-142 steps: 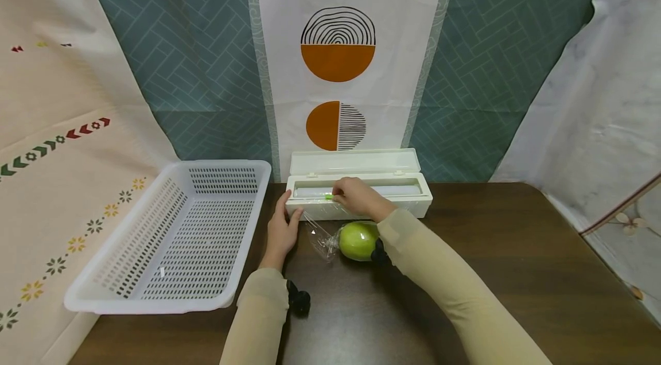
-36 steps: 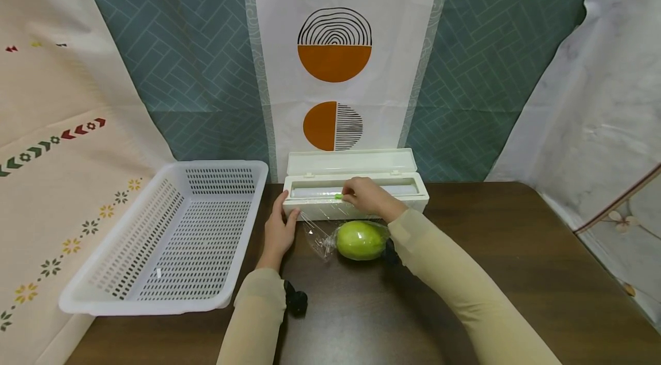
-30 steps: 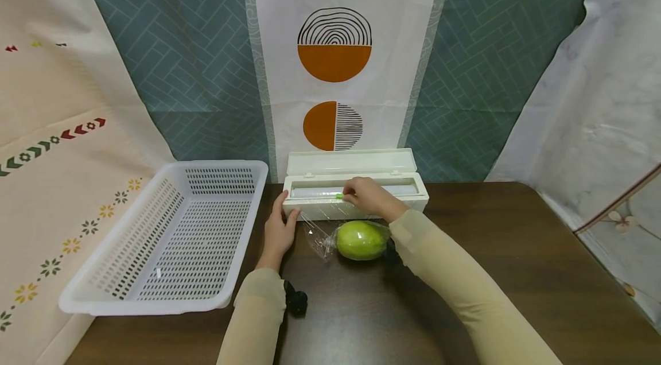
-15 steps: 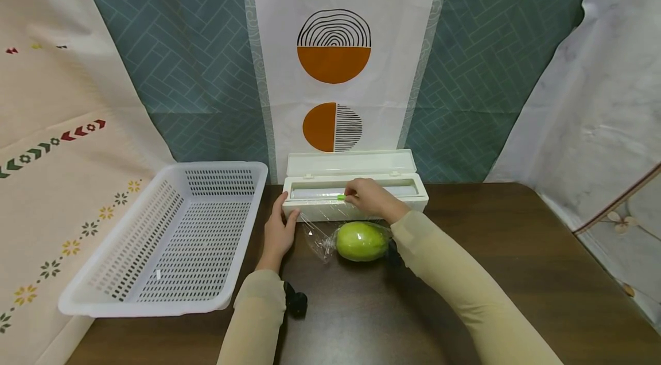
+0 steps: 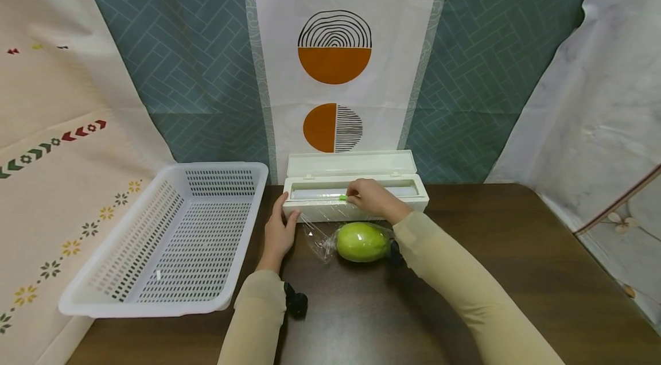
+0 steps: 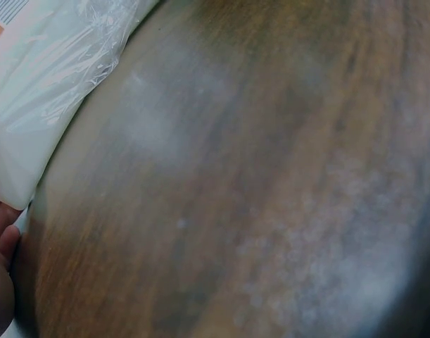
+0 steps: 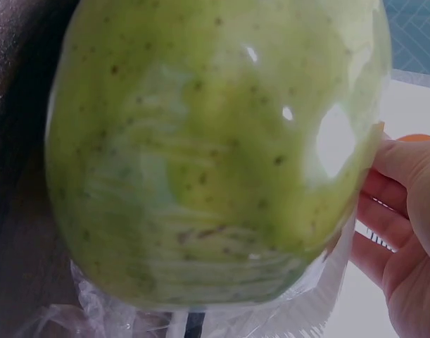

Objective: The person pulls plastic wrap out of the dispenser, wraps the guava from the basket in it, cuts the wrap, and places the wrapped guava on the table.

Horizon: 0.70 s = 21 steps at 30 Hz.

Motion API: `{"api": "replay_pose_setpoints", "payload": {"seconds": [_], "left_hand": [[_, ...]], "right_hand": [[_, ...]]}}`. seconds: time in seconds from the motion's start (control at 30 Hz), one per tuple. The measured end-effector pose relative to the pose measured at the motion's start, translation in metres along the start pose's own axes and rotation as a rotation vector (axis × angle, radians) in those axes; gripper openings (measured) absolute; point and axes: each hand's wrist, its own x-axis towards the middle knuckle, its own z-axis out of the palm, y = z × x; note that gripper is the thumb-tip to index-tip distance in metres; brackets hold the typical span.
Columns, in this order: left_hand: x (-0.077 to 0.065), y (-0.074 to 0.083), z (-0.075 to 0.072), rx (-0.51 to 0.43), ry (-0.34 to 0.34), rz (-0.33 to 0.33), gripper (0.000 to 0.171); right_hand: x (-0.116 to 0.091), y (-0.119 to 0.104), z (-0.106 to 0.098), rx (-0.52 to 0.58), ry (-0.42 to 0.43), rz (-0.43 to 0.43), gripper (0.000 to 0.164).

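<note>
A white cling film dispenser [image 5: 322,213] stands at the back of the table, its lid [image 5: 351,163] raised and a roll [image 5: 320,192] inside. My left hand [image 5: 279,236] grips its left end, thumb at the front and fingers along the side. With thumb and fingertips, my right hand [image 5: 374,198] pinches the small green slide cutter [image 5: 343,197] on the front edge. Film [image 5: 321,243] hangs from that edge down to a green fruit [image 5: 362,242], wrapped in film, below my right wrist. Close up in the right wrist view, the fruit [image 7: 215,155] shows brown specks and partly covers the fingers.
A white slotted plastic basket [image 5: 248,239] sits left of my left arm. Patterned cloths [image 5: 206,66] hang behind and beside the dark wooden table [image 5: 490,239].
My right hand has slid a short way right along the dispenser's edge with the green slide cutter. My left hand keeps its hold on the dispenser. The fruit shows slightly more from behind the sleeve.
</note>
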Motion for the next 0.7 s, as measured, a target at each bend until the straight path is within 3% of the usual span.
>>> {"api": "replay_pose_setpoints", "payload": {"seconds": [0.7], "left_hand": [[0.0001, -0.0013, 0.0008, -0.01, -0.014, -0.012, 0.055]], "right_hand": [[-0.0044, 0.0019, -0.0032, 0.008, -0.002, -0.01, 0.019]]}}
